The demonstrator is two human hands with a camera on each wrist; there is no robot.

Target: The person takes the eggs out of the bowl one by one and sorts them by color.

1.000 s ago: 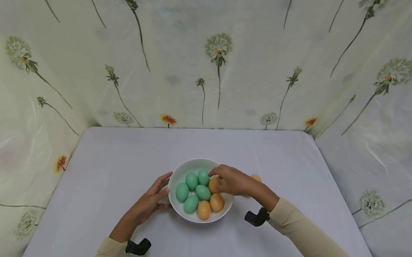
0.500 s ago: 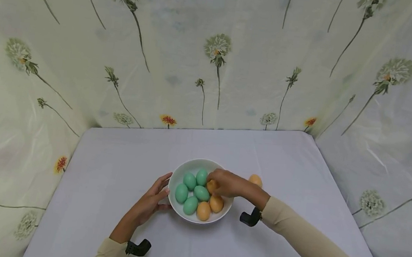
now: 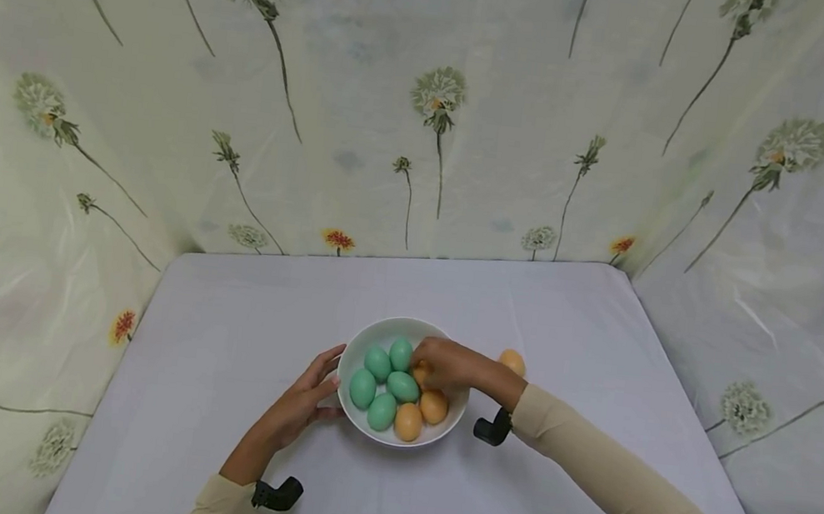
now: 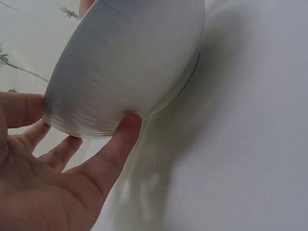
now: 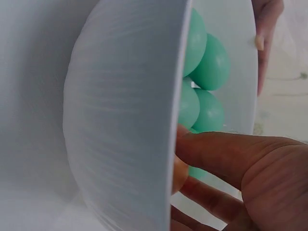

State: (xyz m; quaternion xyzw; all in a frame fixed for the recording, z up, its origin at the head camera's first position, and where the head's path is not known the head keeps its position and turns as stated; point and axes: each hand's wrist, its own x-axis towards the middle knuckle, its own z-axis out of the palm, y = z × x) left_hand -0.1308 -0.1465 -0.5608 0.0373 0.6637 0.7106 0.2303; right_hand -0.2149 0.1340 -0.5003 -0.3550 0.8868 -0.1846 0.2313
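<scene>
A white bowl (image 3: 365, 343) holds several green eggs (image 3: 362, 388) on its left side and orange eggs (image 3: 408, 422) at the front right. My right hand (image 3: 446, 364) reaches over the right rim and pinches an orange egg (image 5: 180, 174) between thumb and fingers, low inside the bowl beside the green ones. Most of that egg is hidden by the hand and, in the right wrist view, by the bowl wall. My left hand (image 3: 298, 408) rests on the bowl's left side, its fingers spread and their tips touching the outer wall (image 4: 130, 62).
Another orange egg (image 3: 512, 361) lies on the white tablecloth (image 3: 247, 315), behind the right wrist. Flower-patterned sheets (image 3: 366, 118) rise at the back and both sides of the table. A small black camera (image 3: 492, 426) hangs from the right wrist.
My right hand has moved slightly left and lower into the bowl with the orange egg. The back green eggs have shifted a little left. My left hand has stayed at the bowl's side.
</scene>
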